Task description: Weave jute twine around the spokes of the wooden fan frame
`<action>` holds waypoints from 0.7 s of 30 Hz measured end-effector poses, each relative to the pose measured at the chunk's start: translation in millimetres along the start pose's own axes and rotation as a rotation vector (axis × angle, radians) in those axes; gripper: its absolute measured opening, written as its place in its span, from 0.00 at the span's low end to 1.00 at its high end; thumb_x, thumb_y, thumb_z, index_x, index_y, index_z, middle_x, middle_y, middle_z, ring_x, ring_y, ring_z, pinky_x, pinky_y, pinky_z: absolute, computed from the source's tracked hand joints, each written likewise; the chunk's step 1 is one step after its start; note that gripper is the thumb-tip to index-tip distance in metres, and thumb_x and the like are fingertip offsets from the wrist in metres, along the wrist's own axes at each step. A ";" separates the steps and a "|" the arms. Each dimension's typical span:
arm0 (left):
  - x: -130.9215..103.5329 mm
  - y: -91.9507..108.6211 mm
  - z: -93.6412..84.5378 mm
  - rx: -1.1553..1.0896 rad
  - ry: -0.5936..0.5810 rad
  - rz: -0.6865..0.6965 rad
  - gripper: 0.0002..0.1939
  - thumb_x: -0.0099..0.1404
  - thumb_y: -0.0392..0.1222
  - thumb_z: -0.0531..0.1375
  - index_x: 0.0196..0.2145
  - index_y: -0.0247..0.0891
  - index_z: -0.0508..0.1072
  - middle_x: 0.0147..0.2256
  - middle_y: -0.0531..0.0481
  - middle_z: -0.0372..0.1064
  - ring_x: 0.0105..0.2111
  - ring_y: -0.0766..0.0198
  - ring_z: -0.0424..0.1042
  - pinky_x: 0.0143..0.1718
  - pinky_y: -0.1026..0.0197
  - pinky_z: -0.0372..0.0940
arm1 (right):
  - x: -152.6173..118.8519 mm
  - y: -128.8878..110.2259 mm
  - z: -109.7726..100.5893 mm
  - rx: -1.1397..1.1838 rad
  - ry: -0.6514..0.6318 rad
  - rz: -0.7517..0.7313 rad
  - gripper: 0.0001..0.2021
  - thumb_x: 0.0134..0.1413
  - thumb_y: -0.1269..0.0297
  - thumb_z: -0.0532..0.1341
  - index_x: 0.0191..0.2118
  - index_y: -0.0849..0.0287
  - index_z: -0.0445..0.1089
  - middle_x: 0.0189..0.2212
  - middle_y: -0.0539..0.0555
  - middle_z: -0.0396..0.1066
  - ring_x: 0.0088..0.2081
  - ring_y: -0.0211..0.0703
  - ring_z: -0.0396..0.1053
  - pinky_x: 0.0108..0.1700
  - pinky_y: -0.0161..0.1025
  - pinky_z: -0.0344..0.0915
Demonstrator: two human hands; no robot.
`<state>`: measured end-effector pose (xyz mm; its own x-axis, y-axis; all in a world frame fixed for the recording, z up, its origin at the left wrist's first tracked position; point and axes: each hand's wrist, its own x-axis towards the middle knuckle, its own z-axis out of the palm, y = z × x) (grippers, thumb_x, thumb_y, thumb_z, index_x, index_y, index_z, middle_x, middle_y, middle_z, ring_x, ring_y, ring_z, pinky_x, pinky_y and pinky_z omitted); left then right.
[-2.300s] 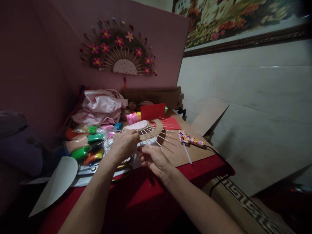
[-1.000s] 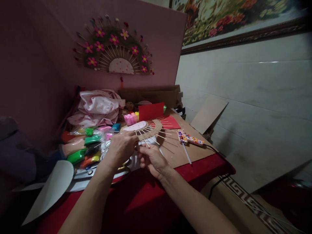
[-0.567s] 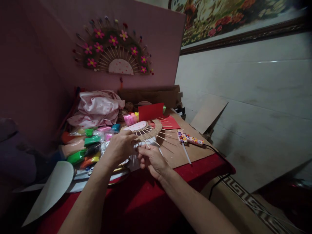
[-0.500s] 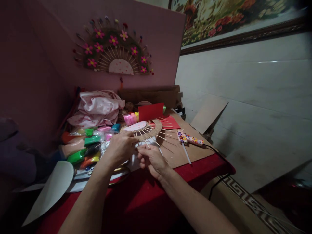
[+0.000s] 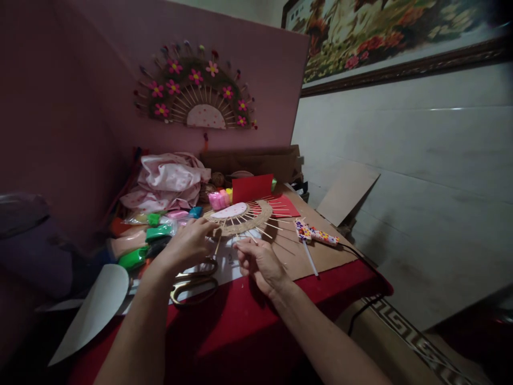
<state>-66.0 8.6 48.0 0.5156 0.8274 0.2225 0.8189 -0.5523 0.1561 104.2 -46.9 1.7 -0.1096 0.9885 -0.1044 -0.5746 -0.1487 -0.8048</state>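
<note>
Two bare hands worked over the table's near side, with a gap between them. The left hand (image 5: 191, 245) curved its fingers at the near left edge of a half-round fan of pale sticks, brown fibre band and pink-dotted white centre (image 5: 262, 214); whether they gripped it could not be told. The right hand (image 5: 260, 262) had thumb and forefinger pinched together beside the fan's near sticks, though what lay between them was too small to tell. The fan was just beyond both hands, above a brown cardboard sheet (image 5: 298, 267).

Gold-handled scissors (image 5: 194, 289) lay just below the left hand, near bagged clay in green, pink and blue (image 5: 134, 258). A flower-patterned glue gun (image 5: 318, 235) rested right of the fan, red card (image 5: 252, 188) stood behind it, and crumpled pink cloth (image 5: 168, 179) was heaped farther left. Beyond, a flowered fan (image 5: 196, 77) hung against a pink panel (image 5: 276, 80).
</note>
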 end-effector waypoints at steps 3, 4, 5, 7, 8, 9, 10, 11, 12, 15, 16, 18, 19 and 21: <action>1.0 7.8 1.3 0.037 0.027 -0.060 0.11 0.51 0.38 0.55 0.34 0.39 0.71 0.36 0.47 0.66 0.36 0.59 0.64 0.35 0.60 0.57 | -1.4 -3.0 -2.2 -0.015 0.003 -0.010 0.09 0.36 0.67 0.65 0.25 0.63 0.64 0.13 0.44 0.62 0.13 0.27 0.52 0.12 0.27 0.50; 1.1 9.4 0.6 0.021 0.037 -0.073 0.09 0.53 0.39 0.54 0.32 0.39 0.70 0.35 0.47 0.66 0.34 0.60 0.64 0.33 0.61 0.57 | -2.4 -4.0 -2.8 -0.022 0.003 -0.012 0.09 0.36 0.67 0.65 0.24 0.63 0.64 0.13 0.44 0.62 0.13 0.27 0.52 0.12 0.26 0.50; 1.0 10.3 -0.7 -0.004 0.042 -0.081 0.08 0.54 0.40 0.53 0.31 0.38 0.69 0.33 0.48 0.66 0.32 0.62 0.64 0.31 0.62 0.56 | -3.4 -5.3 -3.4 -0.030 0.000 -0.012 0.09 0.36 0.67 0.65 0.24 0.62 0.63 0.13 0.44 0.62 0.13 0.27 0.52 0.12 0.26 0.50; -0.4 10.4 -4.8 -0.060 0.040 -0.094 0.08 0.55 0.44 0.53 0.29 0.38 0.68 0.30 0.49 0.66 0.28 0.63 0.63 0.28 0.63 0.55 | -5.7 -8.6 -4.8 -0.053 -0.018 -0.009 0.09 0.36 0.67 0.64 0.24 0.62 0.63 0.13 0.44 0.62 0.12 0.26 0.52 0.12 0.26 0.51; -1.4 10.0 -7.1 -0.086 0.034 -0.099 0.09 0.55 0.46 0.54 0.28 0.39 0.68 0.29 0.50 0.66 0.27 0.64 0.63 0.27 0.63 0.54 | -6.8 -10.7 -5.8 -0.067 -0.035 -0.004 0.09 0.37 0.67 0.64 0.24 0.62 0.63 0.13 0.43 0.62 0.12 0.26 0.51 0.12 0.26 0.51; -2.6 9.4 -9.2 -0.109 0.027 -0.104 0.09 0.55 0.47 0.55 0.28 0.39 0.67 0.28 0.51 0.66 0.26 0.64 0.62 0.26 0.63 0.53 | -7.8 -13.2 -7.0 -0.084 -0.056 0.006 0.09 0.37 0.67 0.64 0.24 0.62 0.63 0.13 0.43 0.62 0.11 0.26 0.51 0.12 0.26 0.51; -3.7 9.0 -11.0 -0.128 0.022 -0.107 0.10 0.54 0.48 0.55 0.27 0.39 0.67 0.26 0.52 0.65 0.26 0.65 0.62 0.26 0.63 0.53 | -8.9 -16.0 -8.5 -0.105 -0.079 0.020 0.08 0.38 0.67 0.64 0.24 0.62 0.63 0.12 0.43 0.61 0.11 0.25 0.50 0.11 0.26 0.51; -4.6 8.8 -12.2 -0.144 0.019 -0.110 0.10 0.54 0.49 0.56 0.27 0.39 0.67 0.26 0.52 0.65 0.25 0.65 0.62 0.25 0.63 0.52 | -10.1 -18.7 -10.4 -0.128 -0.101 0.033 0.08 0.38 0.67 0.64 0.24 0.62 0.63 0.12 0.43 0.61 0.11 0.25 0.49 0.11 0.26 0.50; -5.4 8.8 -13.0 -0.159 0.018 -0.111 0.11 0.54 0.49 0.56 0.27 0.39 0.67 0.25 0.53 0.65 0.25 0.65 0.62 0.25 0.63 0.52 | -11.6 -21.4 -12.7 -0.151 -0.119 0.041 0.07 0.39 0.68 0.63 0.24 0.62 0.63 0.12 0.43 0.60 0.11 0.26 0.49 0.11 0.26 0.49; -6.8 11.4 -13.0 -0.233 0.001 -0.093 0.12 0.53 0.50 0.57 0.27 0.39 0.67 0.24 0.54 0.65 0.24 0.66 0.61 0.24 0.64 0.52 | -20.0 -27.0 -20.9 -0.193 -0.134 0.040 0.06 0.40 0.68 0.63 0.24 0.61 0.63 0.11 0.43 0.59 0.11 0.26 0.48 0.10 0.26 0.48; -7.2 13.0 -12.9 -0.269 -0.011 -0.080 0.12 0.53 0.50 0.58 0.28 0.38 0.68 0.24 0.54 0.64 0.24 0.66 0.61 0.24 0.64 0.52 | -24.0 -27.8 -23.7 -0.194 -0.131 0.035 0.06 0.41 0.68 0.63 0.24 0.61 0.63 0.11 0.43 0.59 0.11 0.26 0.48 0.10 0.26 0.48; -8.4 16.8 -13.4 -0.347 -0.042 -0.050 0.13 0.52 0.51 0.59 0.29 0.38 0.69 0.24 0.54 0.63 0.24 0.67 0.61 0.23 0.65 0.52 | -32.2 -27.9 -28.7 -0.191 -0.127 0.028 0.07 0.42 0.67 0.63 0.26 0.61 0.64 0.12 0.43 0.59 0.11 0.26 0.47 0.10 0.26 0.49; -9.2 18.6 -14.1 -0.378 -0.054 -0.040 0.13 0.53 0.51 0.58 0.29 0.38 0.69 0.23 0.55 0.63 0.24 0.67 0.61 0.23 0.65 0.51 | -35.5 -27.6 -30.6 -0.187 -0.130 0.022 0.07 0.42 0.66 0.63 0.26 0.61 0.64 0.12 0.43 0.59 0.11 0.25 0.47 0.10 0.26 0.49; -10.3 21.1 -15.9 -0.408 -0.045 -0.028 0.13 0.54 0.51 0.58 0.29 0.38 0.69 0.23 0.55 0.62 0.23 0.68 0.60 0.22 0.66 0.51 | -38.5 -26.8 -33.2 -0.176 -0.143 0.015 0.07 0.43 0.66 0.63 0.27 0.62 0.65 0.12 0.43 0.58 0.11 0.26 0.47 0.11 0.26 0.49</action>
<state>-58.0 -13.2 64.3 0.5123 0.8415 0.1714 0.6706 -0.5166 0.5324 150.7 -80.0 7.9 -0.2379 0.9703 -0.0431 -0.4235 -0.1435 -0.8945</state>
